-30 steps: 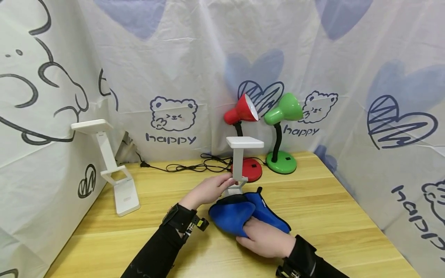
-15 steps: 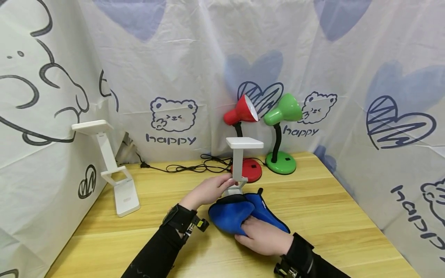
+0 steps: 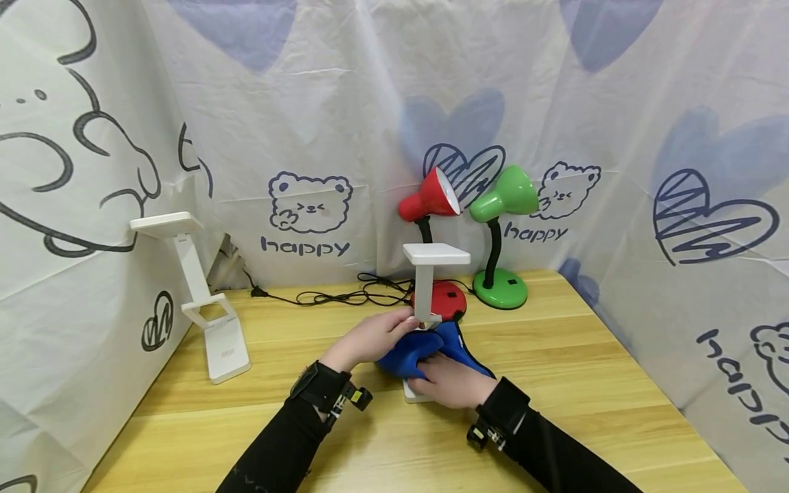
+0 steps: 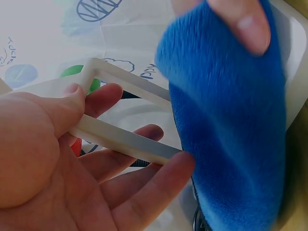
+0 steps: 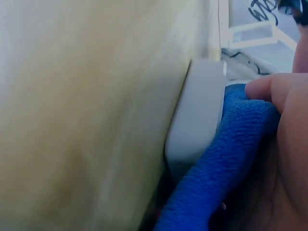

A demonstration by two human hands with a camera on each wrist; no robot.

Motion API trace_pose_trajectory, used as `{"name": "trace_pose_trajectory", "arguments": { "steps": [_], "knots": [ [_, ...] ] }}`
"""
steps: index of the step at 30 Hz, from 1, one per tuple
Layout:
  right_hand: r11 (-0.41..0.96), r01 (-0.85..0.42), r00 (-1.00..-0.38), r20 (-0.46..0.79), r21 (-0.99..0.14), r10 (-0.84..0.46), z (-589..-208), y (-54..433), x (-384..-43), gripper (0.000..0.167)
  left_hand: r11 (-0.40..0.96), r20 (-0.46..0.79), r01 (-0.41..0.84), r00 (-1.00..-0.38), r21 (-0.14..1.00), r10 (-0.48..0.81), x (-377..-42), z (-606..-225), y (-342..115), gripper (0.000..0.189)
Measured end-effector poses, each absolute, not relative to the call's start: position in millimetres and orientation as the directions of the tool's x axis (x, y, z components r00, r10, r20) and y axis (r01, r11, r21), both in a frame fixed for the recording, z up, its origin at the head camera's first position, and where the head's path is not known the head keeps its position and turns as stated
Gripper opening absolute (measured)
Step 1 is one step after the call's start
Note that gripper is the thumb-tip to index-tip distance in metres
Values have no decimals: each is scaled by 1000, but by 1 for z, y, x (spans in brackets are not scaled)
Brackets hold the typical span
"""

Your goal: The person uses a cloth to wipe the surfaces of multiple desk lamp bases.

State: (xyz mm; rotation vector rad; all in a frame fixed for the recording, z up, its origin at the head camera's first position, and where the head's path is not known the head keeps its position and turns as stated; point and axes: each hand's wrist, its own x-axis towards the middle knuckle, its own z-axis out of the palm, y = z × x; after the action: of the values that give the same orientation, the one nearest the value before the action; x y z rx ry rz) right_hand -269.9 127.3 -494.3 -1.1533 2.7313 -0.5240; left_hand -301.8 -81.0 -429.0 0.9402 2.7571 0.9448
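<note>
A white desk lamp [image 3: 424,291] with a flat head stands mid-table. My left hand [image 3: 368,339] grips the open, frame-like joint [image 4: 122,138] low on its stem, thumb and fingers around one bar in the left wrist view. Over the lamp's base [image 3: 416,395] lies a blue plush cloth [image 3: 402,359] with black edging, hiding most of that base. My right hand [image 3: 455,382] holds the cloth against the base, its fingers partly tucked under a fold. In the right wrist view, the thumb presses the blue pile beside the base's pale edge [image 5: 199,110].
A second white desk lamp [image 3: 227,346] stands at the left. Behind the held lamp are a red lamp [image 3: 439,194] and a green lamp [image 3: 507,291]. A black cord [image 3: 333,298] runs along the table's back. Printed curtains [image 3: 314,123] enclose the table.
My right hand has slid the cloth away from me along the base, toward the stem, baring the base's near end. The left hand keeps its grip in place.
</note>
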Motion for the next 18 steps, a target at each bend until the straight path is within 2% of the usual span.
{"name": "trace_pose_trajectory", "arguments": {
  "steps": [9,14,18],
  "knots": [
    [640,-626,-706,-25,-446,-707,-495,127,-292,29,611,127,538,-801,580,585,-303,-429,-82,36],
    [615,-677,-670,-6,-403,-742,-494,129,-284,35,611,126,536,-802,583,583,-303,-429,-83,32],
    [628,-659,-675,-43,-413,-737,-488,134,-269,35,621,119,533,-805,574,581,-303,-430,-83,33]
  ]
}}
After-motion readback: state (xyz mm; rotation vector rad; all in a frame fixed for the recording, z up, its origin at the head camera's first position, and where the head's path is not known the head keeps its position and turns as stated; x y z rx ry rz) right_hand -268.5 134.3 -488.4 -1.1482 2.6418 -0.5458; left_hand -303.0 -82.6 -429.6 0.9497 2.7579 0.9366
